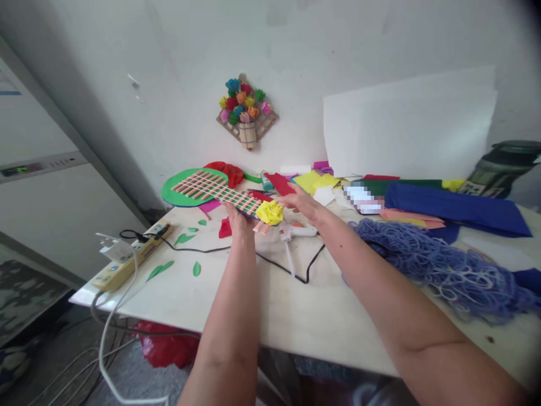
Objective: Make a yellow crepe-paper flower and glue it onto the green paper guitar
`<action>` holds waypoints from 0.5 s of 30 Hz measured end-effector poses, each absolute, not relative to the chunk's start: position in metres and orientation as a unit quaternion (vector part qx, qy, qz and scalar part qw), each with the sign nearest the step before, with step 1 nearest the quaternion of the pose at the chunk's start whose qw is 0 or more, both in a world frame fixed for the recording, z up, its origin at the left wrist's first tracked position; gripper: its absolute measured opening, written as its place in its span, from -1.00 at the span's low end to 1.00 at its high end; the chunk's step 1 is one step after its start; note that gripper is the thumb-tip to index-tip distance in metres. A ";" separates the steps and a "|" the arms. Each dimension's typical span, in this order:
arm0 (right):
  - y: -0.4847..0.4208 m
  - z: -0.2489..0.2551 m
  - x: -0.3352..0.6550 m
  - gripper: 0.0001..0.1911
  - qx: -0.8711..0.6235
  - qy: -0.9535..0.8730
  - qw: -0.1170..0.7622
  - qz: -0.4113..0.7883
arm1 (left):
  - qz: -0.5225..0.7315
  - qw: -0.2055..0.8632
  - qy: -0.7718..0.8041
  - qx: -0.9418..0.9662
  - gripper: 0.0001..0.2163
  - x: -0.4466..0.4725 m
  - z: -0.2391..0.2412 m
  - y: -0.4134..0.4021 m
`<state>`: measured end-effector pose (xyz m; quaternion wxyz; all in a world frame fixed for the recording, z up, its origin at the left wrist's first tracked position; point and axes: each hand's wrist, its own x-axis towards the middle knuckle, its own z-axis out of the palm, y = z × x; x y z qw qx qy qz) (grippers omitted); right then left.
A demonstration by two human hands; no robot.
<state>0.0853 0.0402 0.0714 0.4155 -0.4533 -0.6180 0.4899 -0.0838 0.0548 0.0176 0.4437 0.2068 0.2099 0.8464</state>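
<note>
My left hand (pixel 242 221) grips a guitar-shaped craft piece from below, holding it tilted above the table. The piece has a rounded green sheet (pixel 171 189) at its far left and a lattice (pixel 220 192) of pinkish sticks and pale strips along its length. A crumpled yellow paper flower (pixel 270 212) sits at its right end. Just right of the flower is my right hand (pixel 301 202), fingers stretched out and apart. Whether a fingertip touches the flower I cannot tell. Under that hand a white glue gun (pixel 298 232) lies on the table.
Cut green leaves (pixel 196 269) lie left, near a power strip (pixel 131 256) with a black cord crossing the table. A heap of blue-purple yarn (pixel 439 265), folded blue paper (pixel 456 208), a phone (pixel 362 199) and a dark bottle (pixel 496 169) stand right. A flower decoration (pixel 247 113) hangs on the wall.
</note>
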 end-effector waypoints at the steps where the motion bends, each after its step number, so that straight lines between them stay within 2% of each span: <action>1: 0.040 0.072 0.087 -0.12 -0.454 -0.611 0.405 0.507 | 0.850 0.436 0.211 0.209 -0.43 -0.084 0.017 0.056; 8: 0.043 0.073 0.098 -0.06 -0.427 -0.584 0.366 0.585 | 0.856 0.361 0.196 0.314 -0.48 -0.086 0.012 0.060; 15: 0.047 0.076 0.108 -0.13 -0.410 -0.577 0.365 0.606 | 0.827 0.388 0.192 0.360 -0.51 -0.085 0.010 0.057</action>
